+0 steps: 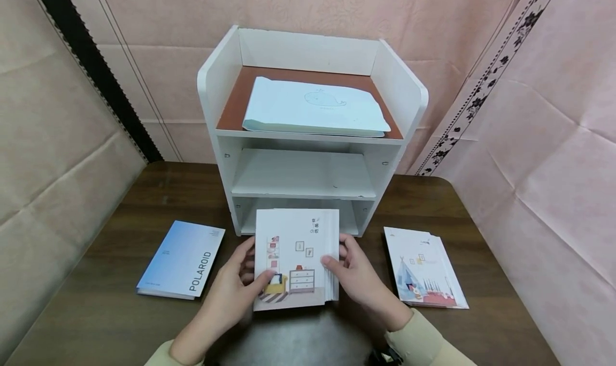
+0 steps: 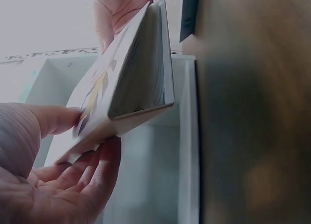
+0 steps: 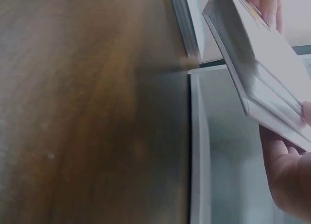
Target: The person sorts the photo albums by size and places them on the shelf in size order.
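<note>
Both hands hold a white illustrated book [image 1: 293,259] in front of the shelf, tilted above the tabletop. Its cover shows a drawn dresser and a yellow chair. My left hand [image 1: 230,287] grips the left edge, thumb on the cover and fingers beneath, as the left wrist view shows at the book's [image 2: 121,78] near side. On the opposite edge my right hand [image 1: 360,281] pinches with its thumb on top; the right wrist view shows its fingers [image 3: 279,148] under the book [image 3: 272,63]. Slightly fanned page edges show at the book's open side.
A white shelf [image 1: 303,173] stands at the back, with a whale-drawn pale pad [image 1: 317,106] on its brown top. A blue POLAROID book [image 1: 183,261] lies left on the wooden table [image 1: 110,323]; another white illustrated book [image 1: 423,269] lies right. Pink cloth [image 1: 544,141] surrounds the table.
</note>
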Action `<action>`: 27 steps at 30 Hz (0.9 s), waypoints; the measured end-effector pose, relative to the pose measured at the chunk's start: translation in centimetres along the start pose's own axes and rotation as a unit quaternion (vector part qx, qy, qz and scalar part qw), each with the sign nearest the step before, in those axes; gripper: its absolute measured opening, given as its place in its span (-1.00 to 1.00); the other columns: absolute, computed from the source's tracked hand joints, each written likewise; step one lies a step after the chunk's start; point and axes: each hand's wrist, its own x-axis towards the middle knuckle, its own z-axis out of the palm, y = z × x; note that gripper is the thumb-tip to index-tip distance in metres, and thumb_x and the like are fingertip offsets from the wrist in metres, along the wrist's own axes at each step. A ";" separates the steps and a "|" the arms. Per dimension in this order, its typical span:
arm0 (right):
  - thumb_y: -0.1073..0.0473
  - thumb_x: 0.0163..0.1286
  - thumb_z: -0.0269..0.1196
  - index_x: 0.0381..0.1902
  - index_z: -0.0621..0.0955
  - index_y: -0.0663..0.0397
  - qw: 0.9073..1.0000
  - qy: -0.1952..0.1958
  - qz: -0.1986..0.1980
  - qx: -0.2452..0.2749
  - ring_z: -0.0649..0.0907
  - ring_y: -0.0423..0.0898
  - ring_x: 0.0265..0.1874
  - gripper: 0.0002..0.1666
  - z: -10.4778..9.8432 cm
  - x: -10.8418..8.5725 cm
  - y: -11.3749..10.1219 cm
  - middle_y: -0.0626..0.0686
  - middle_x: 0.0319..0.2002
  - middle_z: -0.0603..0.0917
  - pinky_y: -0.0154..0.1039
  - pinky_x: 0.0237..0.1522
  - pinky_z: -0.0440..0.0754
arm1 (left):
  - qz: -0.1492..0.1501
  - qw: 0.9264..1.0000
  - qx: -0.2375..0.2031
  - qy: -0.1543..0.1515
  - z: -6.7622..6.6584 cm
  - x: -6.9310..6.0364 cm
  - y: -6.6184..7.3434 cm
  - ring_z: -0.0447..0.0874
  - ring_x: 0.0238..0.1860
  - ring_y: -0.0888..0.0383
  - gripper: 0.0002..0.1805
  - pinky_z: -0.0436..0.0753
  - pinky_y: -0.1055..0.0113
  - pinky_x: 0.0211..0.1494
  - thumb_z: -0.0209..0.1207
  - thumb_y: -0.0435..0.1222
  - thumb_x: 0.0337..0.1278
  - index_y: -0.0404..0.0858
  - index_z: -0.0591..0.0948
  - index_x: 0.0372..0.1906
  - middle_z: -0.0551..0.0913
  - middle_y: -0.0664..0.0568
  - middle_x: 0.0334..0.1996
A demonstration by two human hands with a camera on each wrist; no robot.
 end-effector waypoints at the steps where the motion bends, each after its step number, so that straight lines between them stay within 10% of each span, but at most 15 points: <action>1: 0.21 0.44 0.18 0.30 0.23 0.02 1.000 0.004 -0.006 -0.001 0.67 0.08 -0.06 -0.44 0.0 0.0 -0.2 0.13 0.11 0.60 -0.08 -0.12 0.66 | 0.008 1.000 -0.005 0.000 0.0 0.1 0.2 0.62 -0.11 0.12 -0.24 0.66 0.37 -0.18 0.34 -0.40 0.10 -0.16 0.28 0.40 0.56 -0.08 0.00; 7: 0.21 0.44 0.17 0.30 0.23 0.02 0.999 0.015 -0.052 -0.008 0.68 0.08 -0.08 -0.44 -0.4 0.5 -1.6 0.13 0.12 0.60 -0.07 -0.12 0.66 | 0.023 0.999 0.008 -0.027 -0.4 0.5 1.2 0.60 -0.10 0.17 -0.17 0.65 0.33 -0.13 0.36 -0.21 0.12 -0.03 0.20 0.45 0.58 0.01 -0.02; 16: 0.21 0.47 0.14 0.32 0.22 -0.03 0.996 0.028 -0.080 -0.012 0.68 0.08 -0.06 -0.45 -1.1 1.3 -3.2 0.09 0.18 0.56 -0.04 -0.13 0.66 | -0.038 0.988 -0.067 -0.130 0.2 -0.1 1.3 0.60 -0.03 0.09 0.08 0.66 0.29 -0.12 0.34 -0.22 0.15 0.39 -0.19 0.48 0.46 -0.01 0.18; 27: 0.16 0.46 0.16 0.41 0.18 -0.21 0.997 0.020 -0.073 -0.016 0.68 0.07 -0.06 -0.35 -0.8 1.7 -2.7 0.09 0.17 0.57 -0.03 -0.15 0.66 | -0.006 0.995 -0.073 -0.075 0.8 0.3 0.3 0.59 0.01 0.14 0.02 0.64 0.29 -0.08 0.30 -0.36 0.17 0.31 -0.08 0.48 0.43 0.06 0.20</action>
